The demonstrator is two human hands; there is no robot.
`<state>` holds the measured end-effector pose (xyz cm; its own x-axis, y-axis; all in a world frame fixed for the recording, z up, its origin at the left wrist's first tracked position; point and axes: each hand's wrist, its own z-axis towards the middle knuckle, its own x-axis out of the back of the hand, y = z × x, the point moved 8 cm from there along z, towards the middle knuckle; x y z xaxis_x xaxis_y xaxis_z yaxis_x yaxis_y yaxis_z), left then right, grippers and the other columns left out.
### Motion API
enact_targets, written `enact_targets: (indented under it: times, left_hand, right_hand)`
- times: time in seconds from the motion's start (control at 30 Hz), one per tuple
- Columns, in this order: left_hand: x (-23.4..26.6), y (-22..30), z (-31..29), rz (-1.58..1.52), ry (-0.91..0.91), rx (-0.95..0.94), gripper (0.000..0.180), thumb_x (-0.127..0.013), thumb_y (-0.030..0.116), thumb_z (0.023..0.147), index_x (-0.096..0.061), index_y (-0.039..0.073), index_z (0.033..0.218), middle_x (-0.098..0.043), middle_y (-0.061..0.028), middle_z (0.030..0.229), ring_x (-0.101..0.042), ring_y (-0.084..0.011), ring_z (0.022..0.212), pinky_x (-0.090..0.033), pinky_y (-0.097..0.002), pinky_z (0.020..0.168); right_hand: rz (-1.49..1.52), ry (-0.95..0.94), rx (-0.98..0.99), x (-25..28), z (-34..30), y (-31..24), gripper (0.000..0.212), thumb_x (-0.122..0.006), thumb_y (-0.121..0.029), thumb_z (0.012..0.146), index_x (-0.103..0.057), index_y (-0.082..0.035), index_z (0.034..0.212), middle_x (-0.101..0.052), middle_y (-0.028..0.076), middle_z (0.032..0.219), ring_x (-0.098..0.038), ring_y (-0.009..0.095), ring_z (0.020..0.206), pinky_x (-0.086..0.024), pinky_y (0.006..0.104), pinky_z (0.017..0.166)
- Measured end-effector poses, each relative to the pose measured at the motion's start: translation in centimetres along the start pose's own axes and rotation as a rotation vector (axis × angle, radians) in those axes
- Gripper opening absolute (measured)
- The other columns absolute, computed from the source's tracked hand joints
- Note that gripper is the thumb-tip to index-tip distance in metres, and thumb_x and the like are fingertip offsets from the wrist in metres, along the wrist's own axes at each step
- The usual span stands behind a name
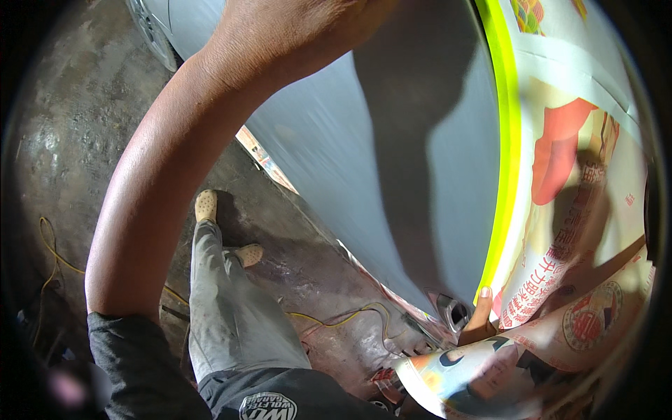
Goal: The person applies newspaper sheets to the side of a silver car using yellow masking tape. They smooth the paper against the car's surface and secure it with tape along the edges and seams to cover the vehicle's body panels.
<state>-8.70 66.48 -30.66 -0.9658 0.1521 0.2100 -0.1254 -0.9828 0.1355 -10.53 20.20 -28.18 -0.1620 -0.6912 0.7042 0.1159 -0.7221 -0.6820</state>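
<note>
My left arm, in a rolled dark sleeve, arches up over a smooth grey car panel (308, 161). At the top edge my left hand (308, 31) shows only its back and wrist; the fingers are out of view or hidden. Bright yellow-green masking tape (505, 140) curves down the panel's right side, bordering printed masking paper (553, 280). At the tape's lower end is my right hand (479, 316), its thumb stretched up against the tape. A curled part of the paper covers its other fingers. A dark, shiny fitting (451, 309) sits just left of this hand.
A wheel (155, 35) shows at the upper left. Below the panel's edge, a yellow cable (350, 316) lies across the stained concrete floor (77, 140). My legs in grey trousers (234, 315) and my pale clogs (206, 205) stand beside the car. The panel carries a broad dark shadow.
</note>
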Motion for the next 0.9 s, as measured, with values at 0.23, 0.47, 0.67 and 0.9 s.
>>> enact_targets:
  times: [0.23,0.47,0.67,0.9]
  left_hand:
    - [0.4,1.7,-1.1,-0.101,0.077,-0.010,0.030,-0.065,0.007,0.095,-0.066,0.009,0.125,-0.058,-0.0190,0.138,-0.052,-0.0382,0.125,-0.044,-0.0480,0.104]
    - [0.3,3.7,-1.5,0.070,0.005,-0.047,0.028,-0.069,0.009,0.093,-0.067,0.008,0.121,-0.058,-0.0196,0.136,-0.054,-0.0378,0.121,-0.047,-0.0484,0.101]
    - [-1.2,3.6,-3.1,-0.082,0.095,-0.071,0.025,-0.067,0.011,0.095,-0.068,0.008,0.120,-0.055,-0.0174,0.140,-0.053,-0.0359,0.122,-0.044,-0.0494,0.104]
    - [-1.1,5.7,-4.3,-0.110,0.087,-0.016,0.026,-0.066,0.012,0.095,-0.068,0.009,0.120,-0.055,-0.0161,0.142,-0.052,-0.0352,0.125,-0.043,-0.0492,0.105]
  right_hand:
    - [0.044,0.008,0.008,-0.1,-0.1,-0.6,0.038,-0.057,-0.018,0.106,-0.060,0.007,0.135,-0.066,0.015,0.127,-0.062,0.024,0.114,-0.048,0.0353,0.099]
    - [0.091,0.031,-0.005,0.0,-0.2,-0.9,0.039,-0.057,-0.019,0.106,-0.059,0.006,0.135,-0.065,0.015,0.128,-0.061,0.024,0.116,-0.048,0.0359,0.100]
    - [0.133,0.038,-0.013,-0.1,-0.3,-1.1,0.040,-0.056,-0.021,0.106,-0.059,0.006,0.136,-0.065,0.015,0.129,-0.061,0.025,0.117,-0.047,0.0364,0.101]
    - [0.185,0.044,-0.023,0.1,-0.3,-1.5,0.041,-0.056,-0.022,0.106,-0.058,0.006,0.136,-0.064,0.016,0.130,-0.061,0.025,0.118,-0.047,0.0369,0.102]
